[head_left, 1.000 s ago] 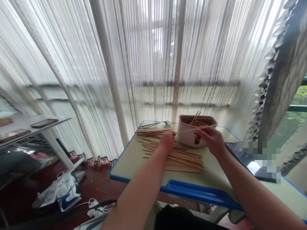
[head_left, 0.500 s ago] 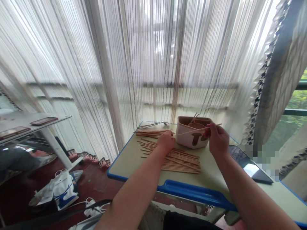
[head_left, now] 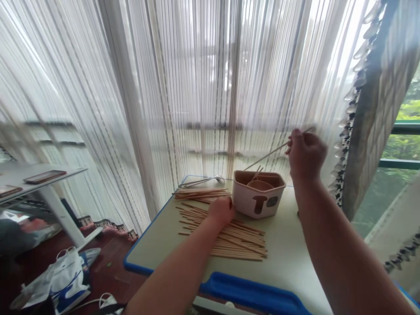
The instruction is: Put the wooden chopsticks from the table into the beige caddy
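My right hand (head_left: 306, 154) is raised above the pink utensil holder (head_left: 258, 200), pinched shut on one thin wooden stick (head_left: 267, 153) that slants down-left towards the holder's top. Two or three sticks stand inside the holder. My left hand (head_left: 220, 210) rests curled on a spread of several wooden sticks (head_left: 226, 236) lying on the table (head_left: 288, 245); whether it grips any of them is hidden. A smaller bundle of sticks (head_left: 200, 194) lies behind, with a metal spoon (head_left: 205, 180) at the far edge.
The table has a blue rim and a blue tray edge (head_left: 252, 295) at the front. Striped sheer curtains (head_left: 183, 87) hang close behind. A white side table (head_left: 39, 179) with dark flat items stands left, with bags (head_left: 62, 280) on the red floor.
My right hand has lifted the stick from level with the holder to well above it. The view has shifted right and up. My left hand has stayed on the sticks.
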Tool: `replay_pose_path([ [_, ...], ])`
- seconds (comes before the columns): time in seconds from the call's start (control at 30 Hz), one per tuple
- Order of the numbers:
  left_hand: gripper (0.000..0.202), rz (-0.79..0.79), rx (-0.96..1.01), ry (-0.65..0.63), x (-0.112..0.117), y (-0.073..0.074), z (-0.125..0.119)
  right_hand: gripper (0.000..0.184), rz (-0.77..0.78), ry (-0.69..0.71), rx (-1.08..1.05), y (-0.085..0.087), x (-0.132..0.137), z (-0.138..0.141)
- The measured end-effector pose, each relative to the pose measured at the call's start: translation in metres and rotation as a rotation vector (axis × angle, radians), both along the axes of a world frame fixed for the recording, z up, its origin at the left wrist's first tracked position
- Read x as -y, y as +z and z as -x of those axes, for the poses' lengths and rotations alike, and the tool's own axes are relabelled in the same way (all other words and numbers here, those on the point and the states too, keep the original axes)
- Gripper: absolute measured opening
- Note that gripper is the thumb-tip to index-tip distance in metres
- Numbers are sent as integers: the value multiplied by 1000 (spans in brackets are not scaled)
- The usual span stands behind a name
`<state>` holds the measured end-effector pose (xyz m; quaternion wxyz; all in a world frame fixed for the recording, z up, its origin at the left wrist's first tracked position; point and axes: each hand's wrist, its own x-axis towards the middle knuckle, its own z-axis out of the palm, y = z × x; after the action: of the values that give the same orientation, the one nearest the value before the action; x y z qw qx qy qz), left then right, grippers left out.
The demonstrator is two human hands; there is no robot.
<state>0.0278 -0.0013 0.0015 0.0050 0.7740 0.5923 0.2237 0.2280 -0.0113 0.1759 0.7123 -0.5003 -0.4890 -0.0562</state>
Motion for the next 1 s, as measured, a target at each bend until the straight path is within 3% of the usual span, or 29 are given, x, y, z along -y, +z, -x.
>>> replay_pose_path([
  [0.07,22,15,-27,-34,-1,-2,-1,36,-96,1,34,20,0,1],
  [0.13,23,43,-51,-86,-2,-4,0,35,-29,31,158,25,0,0],
  [0.33,19,13,-52,-242,-2,-6,-1,27,440,181,517,2,-22,-8],
  [0.53,18,-33,-8,-291,2,-1,0,21,591,210,544,-8,-43,-26],
  [0.77,26,82,22,-533,11,6,7,24,616,169,585,-4,-38,-25],
  [1.0,18,108,-25,-520,15,4,7,28,499,160,699,-1,-25,-7],
])
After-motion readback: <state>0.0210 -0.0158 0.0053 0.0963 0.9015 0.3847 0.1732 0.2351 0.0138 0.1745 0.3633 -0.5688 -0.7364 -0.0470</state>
